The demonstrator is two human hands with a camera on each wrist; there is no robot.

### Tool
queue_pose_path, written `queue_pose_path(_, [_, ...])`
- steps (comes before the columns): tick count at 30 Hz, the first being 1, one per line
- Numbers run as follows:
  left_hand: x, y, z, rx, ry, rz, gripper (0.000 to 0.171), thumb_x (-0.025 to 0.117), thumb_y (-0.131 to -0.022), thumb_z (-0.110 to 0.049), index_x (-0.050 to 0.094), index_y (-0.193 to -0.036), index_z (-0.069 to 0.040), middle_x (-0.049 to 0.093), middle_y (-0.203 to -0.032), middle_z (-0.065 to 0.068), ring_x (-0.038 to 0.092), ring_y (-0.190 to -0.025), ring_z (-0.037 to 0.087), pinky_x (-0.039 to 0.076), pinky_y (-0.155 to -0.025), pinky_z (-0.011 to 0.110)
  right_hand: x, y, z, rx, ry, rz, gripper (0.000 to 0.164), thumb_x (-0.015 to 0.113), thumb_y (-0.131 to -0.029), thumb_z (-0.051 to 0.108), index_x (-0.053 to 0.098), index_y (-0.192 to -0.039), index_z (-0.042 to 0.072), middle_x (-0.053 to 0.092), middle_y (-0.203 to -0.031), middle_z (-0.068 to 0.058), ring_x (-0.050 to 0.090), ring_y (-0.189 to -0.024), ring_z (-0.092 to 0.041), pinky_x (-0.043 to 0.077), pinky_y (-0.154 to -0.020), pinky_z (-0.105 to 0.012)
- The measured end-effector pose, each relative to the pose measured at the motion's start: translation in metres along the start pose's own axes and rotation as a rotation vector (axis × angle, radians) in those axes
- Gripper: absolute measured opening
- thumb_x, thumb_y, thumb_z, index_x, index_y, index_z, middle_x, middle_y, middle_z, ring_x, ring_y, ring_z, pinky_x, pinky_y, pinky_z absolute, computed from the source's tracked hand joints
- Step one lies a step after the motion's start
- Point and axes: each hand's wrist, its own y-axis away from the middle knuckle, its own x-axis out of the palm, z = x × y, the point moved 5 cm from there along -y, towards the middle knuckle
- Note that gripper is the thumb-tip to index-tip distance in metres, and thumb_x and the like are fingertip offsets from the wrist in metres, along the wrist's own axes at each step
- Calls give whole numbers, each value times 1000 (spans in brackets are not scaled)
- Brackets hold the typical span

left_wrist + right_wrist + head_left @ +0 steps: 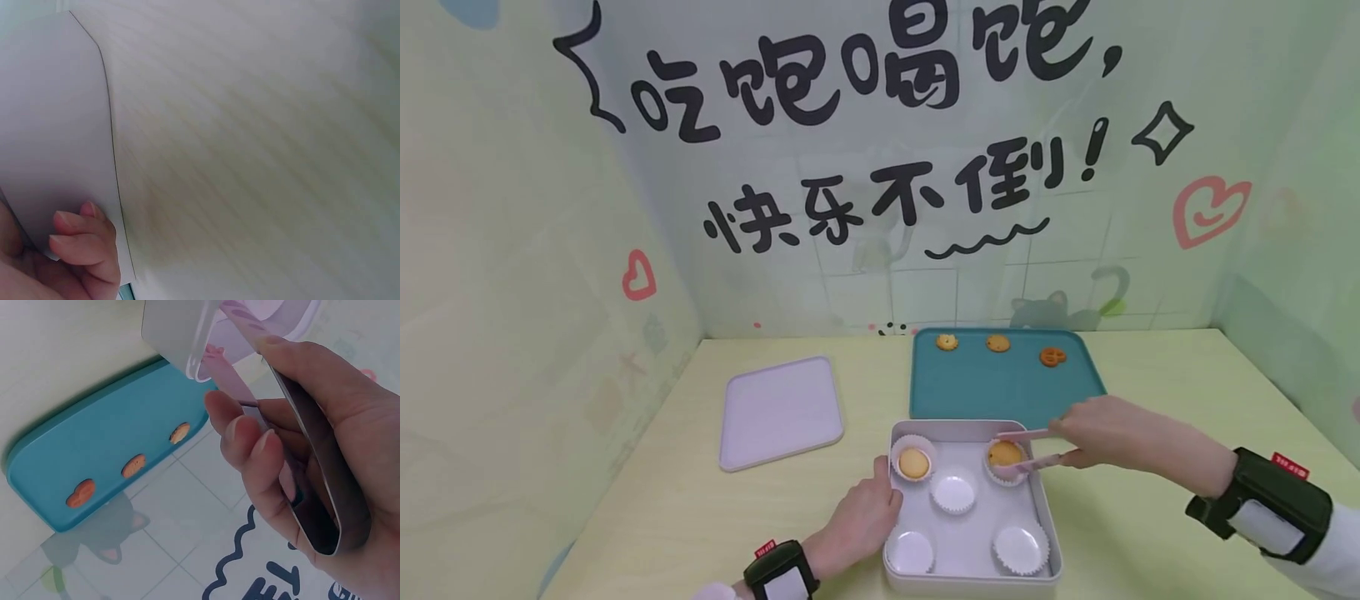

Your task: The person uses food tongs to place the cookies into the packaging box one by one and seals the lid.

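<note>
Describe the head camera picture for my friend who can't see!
A right hand holds pink tongs at a cookie in a frilly cup inside a pale box, while the left hand holds the box's side. Behind is a teal tray with three snacks; a lilac tray lies left.

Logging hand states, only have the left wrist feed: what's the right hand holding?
Observer: The right hand holds tongs with pink ends.

Operator: Where are those ends?

Observer: Over the box, at either side of a round cookie in the far-right paper cup; I can't tell if they're gripping it.

Operator: Any cups with no cookie?

Observer: Three: the middle cup, the near-left cup and the near-right cup.
</note>
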Motion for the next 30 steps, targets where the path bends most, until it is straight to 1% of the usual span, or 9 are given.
queue_pose_path(8, [-1,-1,0,2,-8,-2,33,40,-90,-10,30,-115,9,42,-58,4,43,-49,15,35,-42,31,4,-10,4,17,83,22,24,77,-70,26,57,-71,12,42,-57,7,37,-47,-11,35,-45,-26])
queue_pose_path(15, [-3,-2,-3,15,-19,-6,33,40,-91,-10,30,-116,9,42,-57,3,42,-48,14,35,-41,31,5,-13,5,39,87,36,26,77,-69,28,58,-72,11,40,-56,7,36,-47,-10,35,-44,-25])
queue_pose_path(20, [-3,-2,-3,18,-18,2,32,40,-91,-10,31,-116,9,41,-56,2,41,-47,13,34,-41,30,-2,-10,0,29,22,41,24,76,-71,28,57,-74,13,40,-58,10,38,-50,-8,36,-46,-25])
queue_pose_path(23, [-2,-2,-2,13,-14,11,33,40,-91,-10,30,-116,9,41,-55,2,41,-47,13,33,-41,29,-11,-7,-7,32,-66,42,20,73,-74,28,58,-76,15,40,-58,11,38,-51,-6,36,-48,-25])
queue_pose_path(27, [-2,-3,-2,10,-13,11,33,40,-92,-11,30,-116,9,41,-55,2,41,-47,13,34,-41,30,-23,-4,-26,33,-164,0,19,71,-77,25,54,-77,16,41,-57,13,39,-50,-4,36,-48,-24])
queue_pose_path(30, [-2,-3,-2,16,-16,6,32,40,-92,-10,30,-116,9,41,-55,2,41,-47,13,34,-41,30,-26,-3,-49,46,-170,-65,19,71,-78,22,53,-77,15,41,-58,12,38,-50,-3,35,-48,-24])
